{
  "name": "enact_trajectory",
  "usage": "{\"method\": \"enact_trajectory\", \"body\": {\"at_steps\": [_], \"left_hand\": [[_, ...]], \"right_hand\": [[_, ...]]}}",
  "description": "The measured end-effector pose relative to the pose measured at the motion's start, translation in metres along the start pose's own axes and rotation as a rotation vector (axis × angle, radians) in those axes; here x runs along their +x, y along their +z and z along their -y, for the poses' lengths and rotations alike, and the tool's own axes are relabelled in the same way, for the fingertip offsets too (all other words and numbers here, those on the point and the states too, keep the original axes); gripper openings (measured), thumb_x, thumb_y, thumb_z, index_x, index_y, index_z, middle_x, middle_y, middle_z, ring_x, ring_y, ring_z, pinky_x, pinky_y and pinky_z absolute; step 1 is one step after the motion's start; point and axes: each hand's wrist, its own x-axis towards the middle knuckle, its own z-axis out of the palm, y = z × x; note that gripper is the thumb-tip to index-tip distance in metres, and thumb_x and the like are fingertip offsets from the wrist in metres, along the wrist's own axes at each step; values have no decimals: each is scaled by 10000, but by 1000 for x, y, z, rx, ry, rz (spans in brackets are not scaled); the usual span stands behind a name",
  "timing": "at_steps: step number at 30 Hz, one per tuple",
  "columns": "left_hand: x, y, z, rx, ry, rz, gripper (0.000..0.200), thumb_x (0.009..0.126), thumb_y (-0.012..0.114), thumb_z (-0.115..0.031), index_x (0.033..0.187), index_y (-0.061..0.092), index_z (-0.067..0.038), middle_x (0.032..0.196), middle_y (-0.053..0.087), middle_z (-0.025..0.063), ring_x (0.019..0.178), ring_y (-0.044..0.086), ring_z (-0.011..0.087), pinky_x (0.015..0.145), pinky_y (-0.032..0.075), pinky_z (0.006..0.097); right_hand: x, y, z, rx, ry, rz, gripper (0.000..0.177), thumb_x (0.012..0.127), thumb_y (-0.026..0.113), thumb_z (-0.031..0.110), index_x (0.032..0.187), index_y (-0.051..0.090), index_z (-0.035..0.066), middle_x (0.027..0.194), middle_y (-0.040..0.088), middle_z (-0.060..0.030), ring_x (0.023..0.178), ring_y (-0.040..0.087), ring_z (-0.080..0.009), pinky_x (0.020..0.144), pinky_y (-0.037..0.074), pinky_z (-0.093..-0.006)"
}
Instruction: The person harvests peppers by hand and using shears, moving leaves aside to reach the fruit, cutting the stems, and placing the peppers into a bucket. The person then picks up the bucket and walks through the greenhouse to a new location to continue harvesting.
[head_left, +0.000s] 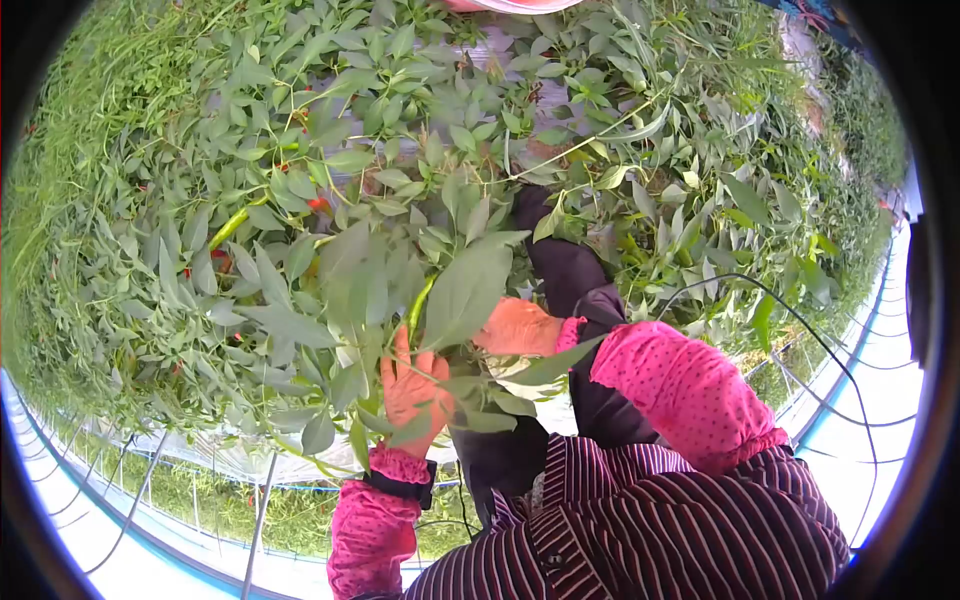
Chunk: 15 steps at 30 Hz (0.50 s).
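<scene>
My left hand (415, 392) reaches up among the leaves, fingers stretched out and apart, its fingertips right at the lower end of a long green chili pepper (421, 303). The pepper hangs between broad leaves. To its right, my right hand (517, 328) comes in from the side; a large leaf (468, 295) covers its fingers, and what they touch is hidden. Both forearms wear pink dotted sleeve covers (690, 388). Farther left in the foliage hangs another long green pepper (230, 227), with a red pepper (319, 204) partly showing near it.
Dense pepper plants (130, 270) surround both hands. A pink container rim (515, 4) shows at the top edge. A thin dark cable (800, 318) curves at the right. Metal hoops (262, 520) and clear plastic sheeting stand along the bottom. My dark-trousered leg (570, 265) extends into the plants.
</scene>
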Motion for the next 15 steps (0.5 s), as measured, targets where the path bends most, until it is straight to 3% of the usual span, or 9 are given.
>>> {"method": "enact_trajectory", "body": {"at_steps": [1, 3, 5, 6, 8, 11, 12, 13, 15], "left_hand": [[-1, -11, -4, 8, 11, -42, 314, 757, 573, -207, 1051, 613, -104, 1253, 501, 134, 1224, 386, 364, 966, 295, 526], [-15, -29, -16, -156, -54, -54, 251, 770, 573, -179, 994, 629, -81, 1180, 550, 140, 1158, 451, 347, 924, 343, 497], [-28, -47, -27, -503, -181, 4, 193, 788, 566, -155, 938, 637, -58, 1085, 601, 136, 1072, 525, 323, 877, 393, 460], [-31, -60, -29, -529, -76, -103, 170, 816, 546, -138, 928, 632, -44, 969, 630, 134, 910, 600, 286, 787, 448, 391], [-47, -73, -41, -896, -63, -112, 183, 851, 527, -150, 960, 621, -38, 967, 640, 106, 856, 619, 229, 748, 462, 340], [-76, -94, -64, -1481, -76, -7, 241, 908, 488, -179, 1039, 582, 0, 953, 645, 86, 857, 618, 171, 735, 466, 274], [-87, -114, -73, -1671, -109, 56, 256, 914, 483, -184, 1059, 571, 8, 959, 643, 88, 860, 615, 167, 733, 468, 277], [-94, -126, -79, -1857, -139, 123, 272, 919, 477, -189, 1080, 559, 15, 965, 641, 90, 862, 613, 164, 731, 471, 279], [-117, -139, -82, -1880, -97, 90, 289, 921, 478, -191, 1118, 536, 13, 878, 628, 86, 761, 603, 142, 673, 469, 261]], "right_hand": [[-6, -45, 23, 355, 120, 24, 316, 806, 537, 317, 803, 638, 17, 749, 626, -172, 685, 608, -332, 651, 476, -414], [-17, -108, 52, 1116, 408, 96, 347, 845, 576, 389, 770, 624, 53, 648, 574, -26, 577, 561, -107, 496, 416, -270], [-33, -148, 85, 1449, 509, -28, 304, 877, 546, 365, 820, 598, 72, 560, 437, 45, 469, 415, -70, 438, 365, -225], [-40, -154, 96, 1542, 401, -57, 271, 886, 534, 354, 815, 568, 95, 546, 398, 49, 456, 379, -65, 427, 352, -226], [-55, -163, 126, 1727, 116, -87, 234, 902, 503, 356, 779, 470, 159, 522, 321, 49, 432, 300, -66, 409, 297, -222], [-73, -158, 174, 1711, -30, -66, 255, 903, 493, 375, 752, 430, 179, 510, 284, 59, 436, 312, -80, 434, 296, -231], [-85, -156, 206, 1754, 36, -104, 260, 899, 496, 387, 781, 489, 156, 498, 271, 67, 436, 313, -94, 471, 317, -254], [-89, -148, 216, 1723, -36, -36, 288, 902, 488, 388, 829, 553, 116, 491, 274, 70, 444, 319, -95, 500, 329, -277], [-93, -131, 249, 1675, -261, 42, 331, 909, 474, 381, 867, 587, 73, 492, 292, 64, 452, 325, -97, 512, 329, -276]]}}
